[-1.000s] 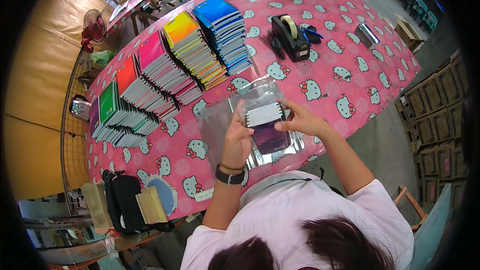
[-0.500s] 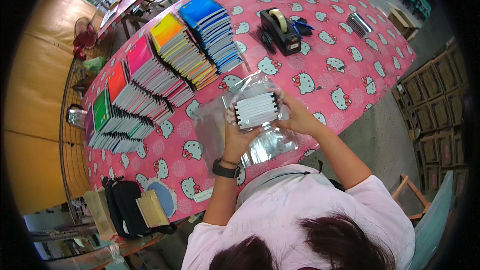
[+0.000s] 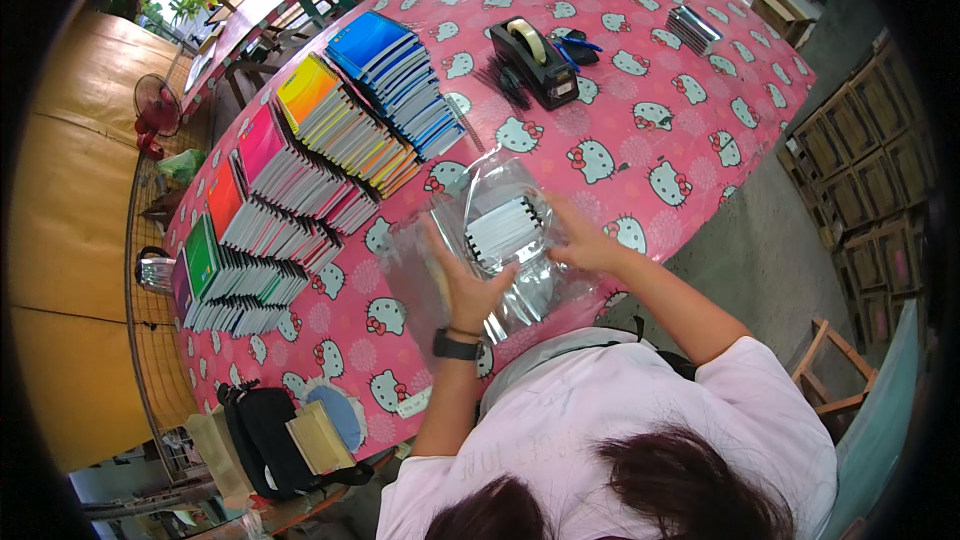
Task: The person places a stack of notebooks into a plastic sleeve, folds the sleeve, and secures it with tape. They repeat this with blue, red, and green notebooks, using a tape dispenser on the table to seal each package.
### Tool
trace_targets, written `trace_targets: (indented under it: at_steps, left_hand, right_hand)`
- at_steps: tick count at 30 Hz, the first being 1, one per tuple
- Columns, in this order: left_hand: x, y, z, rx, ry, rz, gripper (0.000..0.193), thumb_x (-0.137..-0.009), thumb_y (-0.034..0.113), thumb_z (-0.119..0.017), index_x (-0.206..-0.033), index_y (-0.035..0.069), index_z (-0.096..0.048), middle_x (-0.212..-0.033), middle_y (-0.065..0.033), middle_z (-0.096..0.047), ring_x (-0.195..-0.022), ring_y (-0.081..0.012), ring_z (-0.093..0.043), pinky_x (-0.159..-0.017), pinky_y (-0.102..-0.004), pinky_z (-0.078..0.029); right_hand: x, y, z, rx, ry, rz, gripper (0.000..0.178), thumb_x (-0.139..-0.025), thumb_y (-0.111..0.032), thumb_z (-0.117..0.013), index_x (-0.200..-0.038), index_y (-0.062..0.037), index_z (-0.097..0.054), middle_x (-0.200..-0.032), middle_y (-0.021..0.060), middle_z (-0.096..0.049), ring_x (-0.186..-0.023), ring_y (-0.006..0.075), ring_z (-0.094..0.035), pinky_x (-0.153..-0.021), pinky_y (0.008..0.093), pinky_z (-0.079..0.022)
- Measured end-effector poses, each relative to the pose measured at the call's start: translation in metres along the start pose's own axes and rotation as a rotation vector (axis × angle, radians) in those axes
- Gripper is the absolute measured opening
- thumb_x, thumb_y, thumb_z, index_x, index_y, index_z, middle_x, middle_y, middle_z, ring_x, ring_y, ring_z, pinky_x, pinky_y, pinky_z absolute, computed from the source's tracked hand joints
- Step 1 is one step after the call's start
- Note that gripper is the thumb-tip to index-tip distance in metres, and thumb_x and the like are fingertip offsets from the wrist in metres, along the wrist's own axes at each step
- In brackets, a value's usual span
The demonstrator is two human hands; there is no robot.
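Note:
A small bundle of spiral-bound notebooks [image 3: 503,232], white page edges up and black coils at both ends, lies within a clear plastic bag [image 3: 490,175] on the table in front of me. My left hand [image 3: 466,285] is open at the bundle's left, fingers stretched over the plastic and thumb by the near edge. On the other side my right hand [image 3: 588,242] is open too, its thumb and fingers apart at the bundle's right end. Some of its fingertips are hard to make out through the shiny plastic. More clear plastic sheets [image 3: 405,265] lie beneath.
Rows of notebooks in blue [image 3: 370,45], yellow [image 3: 312,90], pink [image 3: 265,145], red [image 3: 227,202] and green [image 3: 203,258] stand left. Beyond are a tape dispenser [image 3: 540,65], blue-handled scissors [image 3: 580,44] and a wrapped bundle [image 3: 693,30]. A black bag [image 3: 262,440] sits near left.
The bundle was gripped between both hands; now it lies lower in the clear bag. My left hand has spread its fingers and shifted left. The view has turned slightly.

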State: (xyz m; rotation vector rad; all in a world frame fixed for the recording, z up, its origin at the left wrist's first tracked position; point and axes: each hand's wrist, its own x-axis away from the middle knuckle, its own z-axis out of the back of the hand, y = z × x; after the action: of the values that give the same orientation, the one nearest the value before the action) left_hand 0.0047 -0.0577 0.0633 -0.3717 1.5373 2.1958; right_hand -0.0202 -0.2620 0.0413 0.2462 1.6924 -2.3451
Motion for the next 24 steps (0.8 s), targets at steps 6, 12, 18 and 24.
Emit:
trace_targets:
  at_steps: [6, 12, 18, 24]
  left_hand:
    - [-0.037, 0.041, 0.051, -0.317, -0.276, -0.427, 0.022, -0.063, 0.014, -0.076, -0.083, 0.011, -0.065, -0.122, -0.0083, -0.056, -0.123, -0.0302, -0.042, -0.107, -0.0486, -0.020]
    - [0.002, 0.009, 0.069, -0.142, -0.046, -0.145, 0.036, -0.070, 0.006, -0.061, -0.105, 0.008, -0.062, -0.123, -0.0067, -0.055, -0.120, -0.0341, -0.043, -0.104, -0.0459, -0.029]
    - [0.023, -0.005, 0.050, -0.331, -0.366, -0.146, 0.057, -0.068, 0.004, -0.057, -0.125, 0.008, -0.052, -0.133, -0.0080, -0.047, -0.128, -0.0352, -0.033, -0.105, -0.0454, -0.026]
    - [0.018, 0.001, 0.053, -0.409, -0.429, -0.197, 0.062, -0.069, 0.007, -0.059, -0.129, 0.011, -0.049, -0.139, -0.0073, -0.042, -0.132, -0.0359, -0.026, -0.106, -0.0495, -0.021]
  right_hand:
    - [-0.010, -0.030, 0.017, 0.182, -0.198, 0.183, 0.055, -0.055, 0.002, -0.056, -0.109, -0.0101, -0.063, -0.126, 0.0035, -0.055, -0.124, 0.0272, -0.038, -0.103, 0.0403, -0.030]
    - [-0.013, -0.030, 0.024, 0.034, -0.143, 0.121, 0.062, -0.052, 0.007, -0.053, -0.111, -0.0130, -0.065, -0.127, -0.0026, -0.055, -0.122, 0.0273, -0.039, -0.106, 0.0407, -0.028]
    - [-0.002, -0.021, 0.030, 0.062, -0.164, 0.142, 0.063, -0.051, 0.007, -0.051, -0.109, -0.0139, -0.066, -0.127, -0.0026, -0.055, -0.125, 0.0292, -0.035, -0.106, 0.0426, -0.028]
    - [-0.016, -0.028, 0.022, 0.295, -0.317, 0.275, 0.064, -0.051, 0.000, -0.053, -0.112, -0.0199, -0.065, -0.137, -0.0006, -0.046, -0.131, 0.0363, -0.028, -0.104, 0.0516, -0.023]
